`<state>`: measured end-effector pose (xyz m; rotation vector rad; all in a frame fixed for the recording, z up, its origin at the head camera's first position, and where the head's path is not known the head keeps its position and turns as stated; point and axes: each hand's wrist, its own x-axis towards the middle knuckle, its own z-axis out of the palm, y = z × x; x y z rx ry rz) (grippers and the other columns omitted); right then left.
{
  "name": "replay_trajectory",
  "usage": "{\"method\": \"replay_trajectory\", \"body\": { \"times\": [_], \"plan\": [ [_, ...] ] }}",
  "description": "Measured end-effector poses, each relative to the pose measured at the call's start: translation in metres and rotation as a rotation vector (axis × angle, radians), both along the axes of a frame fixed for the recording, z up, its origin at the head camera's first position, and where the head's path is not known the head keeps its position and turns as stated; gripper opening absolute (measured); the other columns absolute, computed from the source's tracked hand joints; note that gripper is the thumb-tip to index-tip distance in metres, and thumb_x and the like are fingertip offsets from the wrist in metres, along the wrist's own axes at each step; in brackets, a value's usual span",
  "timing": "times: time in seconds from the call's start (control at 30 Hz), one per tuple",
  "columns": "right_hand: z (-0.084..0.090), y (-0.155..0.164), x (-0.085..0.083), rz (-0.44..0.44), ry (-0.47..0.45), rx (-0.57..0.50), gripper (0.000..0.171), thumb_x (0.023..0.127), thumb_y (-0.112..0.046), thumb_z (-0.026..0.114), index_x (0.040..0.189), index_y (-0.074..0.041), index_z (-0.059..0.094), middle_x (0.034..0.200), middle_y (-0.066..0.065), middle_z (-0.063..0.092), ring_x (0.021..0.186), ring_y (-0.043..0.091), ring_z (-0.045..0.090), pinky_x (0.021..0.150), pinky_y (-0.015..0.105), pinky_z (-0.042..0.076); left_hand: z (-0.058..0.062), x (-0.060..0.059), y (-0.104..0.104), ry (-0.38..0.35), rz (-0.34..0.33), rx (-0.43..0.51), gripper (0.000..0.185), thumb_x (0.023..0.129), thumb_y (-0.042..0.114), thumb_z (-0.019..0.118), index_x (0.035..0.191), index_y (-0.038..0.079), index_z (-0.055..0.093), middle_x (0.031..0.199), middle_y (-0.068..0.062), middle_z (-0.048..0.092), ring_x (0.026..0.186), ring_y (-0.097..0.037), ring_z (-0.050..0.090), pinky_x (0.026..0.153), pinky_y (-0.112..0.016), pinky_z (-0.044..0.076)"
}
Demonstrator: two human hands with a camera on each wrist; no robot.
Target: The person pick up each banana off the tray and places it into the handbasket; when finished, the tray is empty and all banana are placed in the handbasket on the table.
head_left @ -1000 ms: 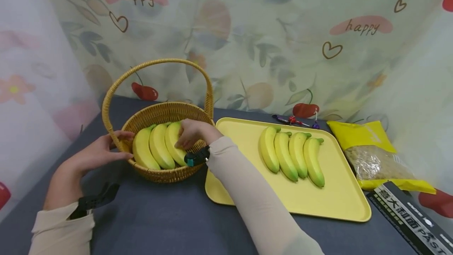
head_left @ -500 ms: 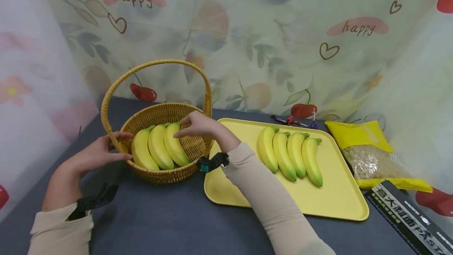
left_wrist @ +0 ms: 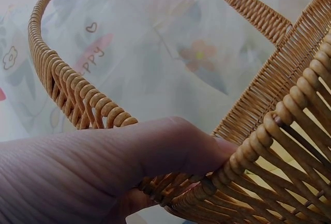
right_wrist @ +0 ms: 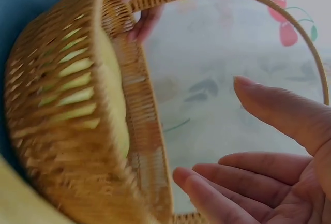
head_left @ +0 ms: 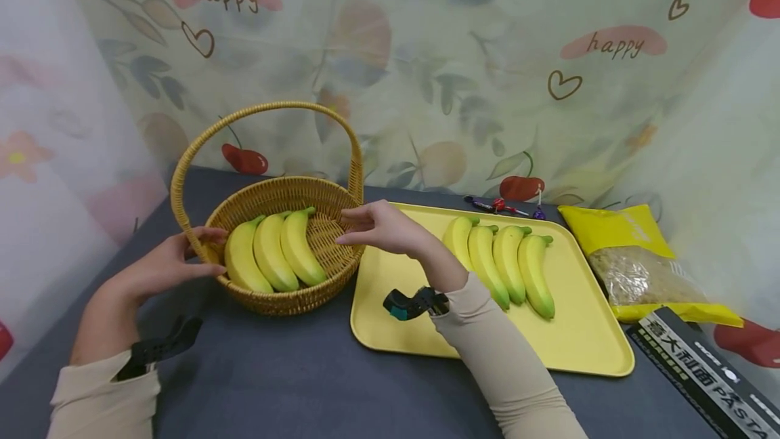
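Basket (head_left: 286,303), wicker, arched handle (head_left: 268,108): stands toward the back left corner of the tabletop (head_left: 292,371). Contents: three bananas (head_left: 275,253), yellow, green at the stems, side by side.

Left hand (head_left: 161,266): grips the basket's left side at the foot of the handle, as in both earlier frames. The left wrist view adds the thumb pressed on the rim.

Right hand (head_left: 390,229): at the basket's right rim, holding nothing. The right wrist view adds the thumb spread well away from the fingers, and yellow showing through the weave of the basket's wall. Against one second ago: the hand is off the rightmost of the three bananas and farther right.

Tray (head_left: 585,330), yellow: right of the basket. Carries four bananas (head_left: 510,263) in a row, stems toward its back edge.

Bag (head_left: 630,269), yellow with clear panel: along the tray's right edge; its pale mark is illegible.

Box (head_left: 701,371), black: at the tray's near right corner; lettered "意大利面 PASTA", smaller print unreadable.

Curtain (head_left: 439,19), patterned: behind the tabletop; "happy" legible twice in the head view.
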<state>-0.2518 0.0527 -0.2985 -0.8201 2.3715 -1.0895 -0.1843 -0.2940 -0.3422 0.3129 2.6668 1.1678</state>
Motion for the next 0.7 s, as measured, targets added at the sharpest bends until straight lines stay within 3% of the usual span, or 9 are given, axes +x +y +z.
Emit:
{"method": "replay_trajectory", "body": {
  "times": [0.37, 0.7],
  "plan": [
    [-0.026, 0.055, 0.005, -0.201, 0.038, -0.059, 0.064, 0.088, -0.030, 0.064, 0.141, -0.007, 0.039, 0.144, 0.011, 0.043, 0.127, 0.025, 0.049, 0.099, 0.039, 0.043, 0.000, 0.001, 0.001, 0.000, -0.001, 0.006, 0.064, 0.090, 0.024, 0.062, 0.139, -0.005, 0.034, 0.135, -0.029, 0.043, 0.124, -0.044, 0.037, 0.093, -0.055, 0.038],
    [-0.039, 0.102, 0.009, -0.400, 0.079, -0.190, 0.069, 0.088, -0.029, 0.065, 0.145, -0.008, 0.032, 0.147, 0.012, 0.037, 0.132, 0.026, 0.042, 0.100, 0.035, 0.041, 0.001, 0.001, 0.002, 0.008, 0.001, 0.008, 0.063, 0.090, 0.024, 0.062, 0.139, -0.005, 0.034, 0.135, -0.029, 0.042, 0.124, -0.045, 0.037, 0.093, -0.055, 0.038]
  ]
}}
